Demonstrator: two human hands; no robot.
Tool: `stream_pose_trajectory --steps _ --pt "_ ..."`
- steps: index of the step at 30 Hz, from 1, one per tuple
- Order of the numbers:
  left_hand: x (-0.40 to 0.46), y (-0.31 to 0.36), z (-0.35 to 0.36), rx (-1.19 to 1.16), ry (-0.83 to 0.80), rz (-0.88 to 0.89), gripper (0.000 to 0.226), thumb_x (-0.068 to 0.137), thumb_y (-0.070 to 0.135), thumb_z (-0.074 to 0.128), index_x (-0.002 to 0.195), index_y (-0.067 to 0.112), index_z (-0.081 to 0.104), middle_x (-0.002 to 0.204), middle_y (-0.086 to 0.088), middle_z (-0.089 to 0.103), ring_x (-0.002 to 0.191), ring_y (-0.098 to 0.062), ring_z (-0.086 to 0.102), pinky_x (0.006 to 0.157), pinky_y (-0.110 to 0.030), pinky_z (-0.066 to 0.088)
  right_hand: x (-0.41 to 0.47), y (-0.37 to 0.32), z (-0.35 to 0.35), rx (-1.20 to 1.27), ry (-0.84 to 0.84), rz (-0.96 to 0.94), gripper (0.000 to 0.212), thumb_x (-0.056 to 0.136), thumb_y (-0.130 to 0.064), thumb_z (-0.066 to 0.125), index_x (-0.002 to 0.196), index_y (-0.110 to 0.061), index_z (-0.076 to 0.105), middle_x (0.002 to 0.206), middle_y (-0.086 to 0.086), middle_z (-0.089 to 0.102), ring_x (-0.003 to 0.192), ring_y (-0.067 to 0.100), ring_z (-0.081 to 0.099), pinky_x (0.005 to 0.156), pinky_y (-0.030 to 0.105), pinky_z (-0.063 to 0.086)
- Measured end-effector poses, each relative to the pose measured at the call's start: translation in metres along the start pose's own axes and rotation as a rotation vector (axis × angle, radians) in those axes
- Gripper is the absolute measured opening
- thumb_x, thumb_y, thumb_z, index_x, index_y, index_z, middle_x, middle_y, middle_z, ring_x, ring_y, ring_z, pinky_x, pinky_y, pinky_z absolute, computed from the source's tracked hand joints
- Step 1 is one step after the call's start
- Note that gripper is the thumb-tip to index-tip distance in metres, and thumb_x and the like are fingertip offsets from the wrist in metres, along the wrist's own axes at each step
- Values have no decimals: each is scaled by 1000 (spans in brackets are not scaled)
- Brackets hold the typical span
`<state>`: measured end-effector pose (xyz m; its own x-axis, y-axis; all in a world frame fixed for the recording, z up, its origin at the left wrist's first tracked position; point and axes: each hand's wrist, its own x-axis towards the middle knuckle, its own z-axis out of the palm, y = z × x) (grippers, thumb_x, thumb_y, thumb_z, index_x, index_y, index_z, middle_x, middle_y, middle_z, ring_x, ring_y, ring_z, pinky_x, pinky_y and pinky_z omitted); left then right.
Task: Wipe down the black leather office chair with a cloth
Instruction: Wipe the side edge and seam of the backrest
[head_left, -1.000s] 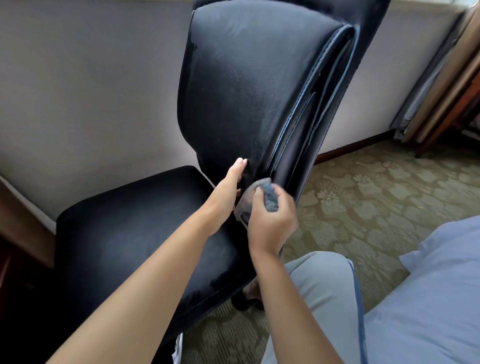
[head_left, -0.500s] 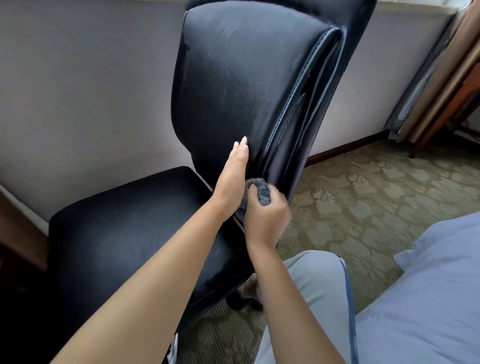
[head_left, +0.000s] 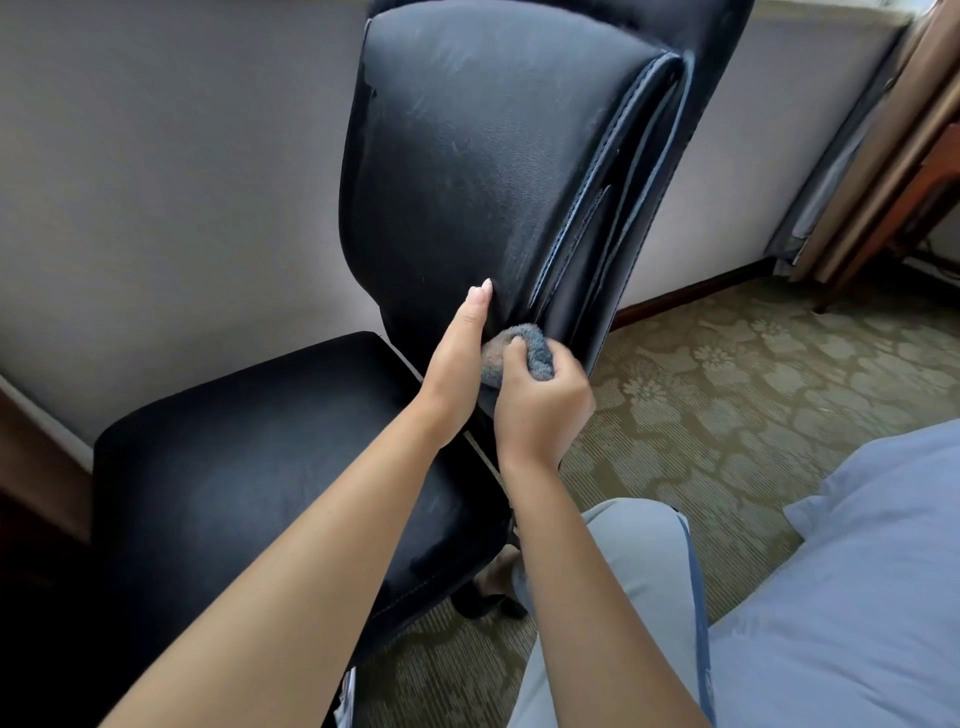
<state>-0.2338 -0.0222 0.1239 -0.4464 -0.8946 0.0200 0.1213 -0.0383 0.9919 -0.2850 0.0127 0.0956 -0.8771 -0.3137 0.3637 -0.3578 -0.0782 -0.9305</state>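
Head view: my right hand (head_left: 540, 410) grips the bunched grey-blue fleecy cloth (head_left: 519, 353) at the black leather office chair's (head_left: 483, 171) lower backrest seam; my left hand (head_left: 460, 358), fingers straight, braces it. Risk: the chair swivelling under pressure.

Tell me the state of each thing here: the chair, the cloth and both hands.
Chair backrest: upright, faint streaks on the leather.
Chair seat: nothing on it, dull sheen.
Cloth: bunched, pressed against the backrest's lower right edge.
Left hand: fingers straight, flat against the lower backrest.
Right hand: fingers curled round the cloth.
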Motion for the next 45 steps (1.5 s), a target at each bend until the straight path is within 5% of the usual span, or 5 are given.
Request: stream_pose_trajectory --steps 8,18,28,36,45 --pt "-10 10 -1 51 -23 -27 44 102 42 23 142 27 36 89 24 60 61 13 61 49 -6 43 11 -14 0 6 18 -18 16 79 -19 69 88 -6 72 81 4 68 75 13 59 70 19 43" --pt "-12 6 -4 45 -23 -69 51 100 49 25 145 29 36 151 15 33 140 -6 29 119 -37 18 -14 14 -5 -51 -59 34 13 79 -16 70 88 -5 71 79 7 68 72 15 59 61 10 35" --pt "-15 11 -3 24 -18 -105 45 103 33 25 144 20 39 148 3 41 128 -6 45 67 1 42 28 -35 -3 74 3 -14 25 82 -21 69 102 -8 70 93 -1 67 87 10 61 83 20 47" --pt "-15 10 -5 59 7 -58 48 101 32 29 148 22 32 154 13 27 140 0 22 119 -34 19 -18 22 -10 -113 -165 108 21 80 -21 68 96 -8 72 88 6 69 85 20 63 76 29 47" --pt "-16 12 -6 7 14 -103 42 101 29 34 142 24 43 150 12 35 125 0 46 84 -13 45 9 -11 -5 43 -17 -20 21 80 -16 70 99 -6 71 89 -4 61 83 4 52 74 4 35"
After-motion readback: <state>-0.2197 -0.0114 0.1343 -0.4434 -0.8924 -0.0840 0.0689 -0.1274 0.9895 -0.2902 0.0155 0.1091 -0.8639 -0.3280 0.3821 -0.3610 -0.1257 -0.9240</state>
